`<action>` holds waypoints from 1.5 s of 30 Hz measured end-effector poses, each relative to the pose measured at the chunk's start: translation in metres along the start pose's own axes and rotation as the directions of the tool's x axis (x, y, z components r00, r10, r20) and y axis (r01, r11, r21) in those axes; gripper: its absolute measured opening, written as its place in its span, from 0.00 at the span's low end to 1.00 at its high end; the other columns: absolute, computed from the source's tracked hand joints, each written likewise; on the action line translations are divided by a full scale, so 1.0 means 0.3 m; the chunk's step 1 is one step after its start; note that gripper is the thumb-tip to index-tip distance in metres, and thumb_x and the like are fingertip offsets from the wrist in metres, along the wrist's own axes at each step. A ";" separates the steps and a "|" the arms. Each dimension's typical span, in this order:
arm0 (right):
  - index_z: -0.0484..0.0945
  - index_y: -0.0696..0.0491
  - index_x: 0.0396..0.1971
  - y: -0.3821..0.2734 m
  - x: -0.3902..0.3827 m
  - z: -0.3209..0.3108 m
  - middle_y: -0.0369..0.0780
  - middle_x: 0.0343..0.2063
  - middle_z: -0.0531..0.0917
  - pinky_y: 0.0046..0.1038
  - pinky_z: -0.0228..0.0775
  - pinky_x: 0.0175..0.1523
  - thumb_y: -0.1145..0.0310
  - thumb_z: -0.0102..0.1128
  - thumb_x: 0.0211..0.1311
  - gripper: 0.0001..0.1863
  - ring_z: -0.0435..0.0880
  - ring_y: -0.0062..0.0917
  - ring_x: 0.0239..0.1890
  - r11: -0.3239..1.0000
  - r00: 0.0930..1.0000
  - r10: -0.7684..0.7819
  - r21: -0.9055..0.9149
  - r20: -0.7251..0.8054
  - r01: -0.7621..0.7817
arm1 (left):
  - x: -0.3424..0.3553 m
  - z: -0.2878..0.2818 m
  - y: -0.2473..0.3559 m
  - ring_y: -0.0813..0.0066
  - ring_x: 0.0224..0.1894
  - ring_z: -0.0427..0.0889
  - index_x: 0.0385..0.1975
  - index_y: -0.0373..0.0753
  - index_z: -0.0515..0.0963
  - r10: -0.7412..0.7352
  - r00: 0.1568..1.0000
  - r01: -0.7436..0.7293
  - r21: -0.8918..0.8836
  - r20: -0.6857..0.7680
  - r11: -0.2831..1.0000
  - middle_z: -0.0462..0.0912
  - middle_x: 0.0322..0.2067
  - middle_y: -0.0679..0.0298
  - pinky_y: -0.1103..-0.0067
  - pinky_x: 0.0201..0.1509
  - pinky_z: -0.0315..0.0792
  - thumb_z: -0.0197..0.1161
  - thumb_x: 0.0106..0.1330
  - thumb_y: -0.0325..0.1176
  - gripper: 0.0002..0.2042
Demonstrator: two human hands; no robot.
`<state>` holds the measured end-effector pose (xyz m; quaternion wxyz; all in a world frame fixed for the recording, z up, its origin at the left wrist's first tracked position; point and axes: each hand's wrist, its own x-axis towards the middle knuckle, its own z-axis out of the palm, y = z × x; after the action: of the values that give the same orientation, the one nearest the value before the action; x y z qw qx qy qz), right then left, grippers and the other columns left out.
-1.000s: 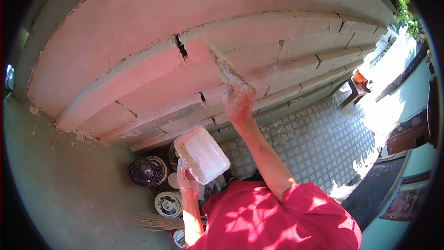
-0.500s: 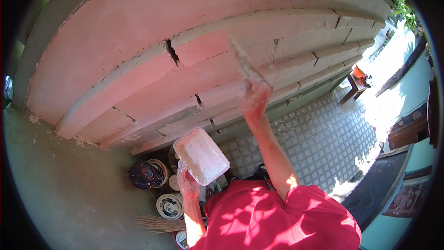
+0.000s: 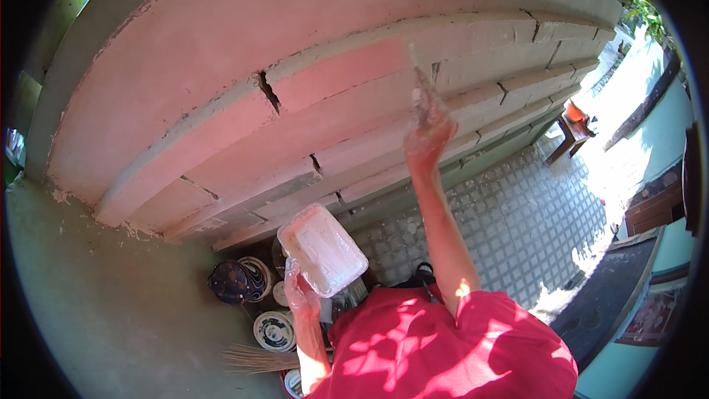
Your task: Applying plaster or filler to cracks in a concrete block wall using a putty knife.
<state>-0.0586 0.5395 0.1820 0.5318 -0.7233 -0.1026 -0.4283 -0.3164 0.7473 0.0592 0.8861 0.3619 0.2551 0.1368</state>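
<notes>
My left hand is closed on the near left edge of a shallow white plastic tray, whose inside is coated with pale pinkish paint. Higher up, my right hand grips a paintbrush, blurred by motion, its pale tip at the face of a raised block row. That row belongs to a stepped wall with dark gaps between some blocks. A fresher, brighter pink patch lies to the left of the brush, and greyer blocks continue to its right.
Below the tray, a dark paint-spattered pot, a round lidded tub and a twig broom crowd the corner. Patterned tiles cover the floor. Farther right stands a small wooden table with an orange item on it.
My right hand and the paintbrush have moved to the right along the block row, and the bright pink patch reaches farther right. The left hand and tray have stayed nearly in place.
</notes>
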 end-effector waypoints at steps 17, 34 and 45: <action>0.81 0.61 0.32 -0.001 0.078 0.002 0.49 0.21 0.78 0.37 0.66 0.30 0.73 0.52 0.59 0.09 0.76 0.43 0.21 0.991 0.991 0.014 -0.129 -0.132 -0.031 | -0.026 0.020 0.003 0.64 0.55 0.75 0.58 0.36 0.68 -0.008 0.999 0.005 -0.076 -0.035 0.997 0.76 0.54 0.61 0.68 0.60 0.67 0.52 0.66 0.37 0.21; 0.79 0.61 0.45 -0.271 -0.121 0.189 0.52 0.36 0.82 0.32 0.73 0.40 0.78 0.49 0.58 0.16 0.83 0.42 0.37 0.993 0.999 -0.044 0.115 0.030 0.040 | -0.057 -0.077 0.021 0.70 0.53 0.75 0.51 0.40 0.69 0.020 0.998 -0.028 -0.135 -0.064 0.990 0.76 0.49 0.65 0.71 0.59 0.68 0.53 0.66 0.34 0.15; 0.81 0.61 0.40 -0.385 -0.238 0.286 0.49 0.31 0.84 0.30 0.73 0.39 0.80 0.56 0.52 0.14 0.84 0.37 0.33 0.977 0.981 -0.123 0.193 0.149 0.093 | -0.053 -0.107 0.045 0.68 0.52 0.75 0.53 0.36 0.69 0.035 0.998 -0.042 -0.126 -0.053 0.991 0.77 0.50 0.62 0.71 0.58 0.68 0.53 0.65 0.36 0.18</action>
<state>-0.1283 0.6827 0.2029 0.5627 -0.6961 -0.2237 -0.3857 -0.3481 0.7684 0.0550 0.8979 0.3060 0.2611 0.1789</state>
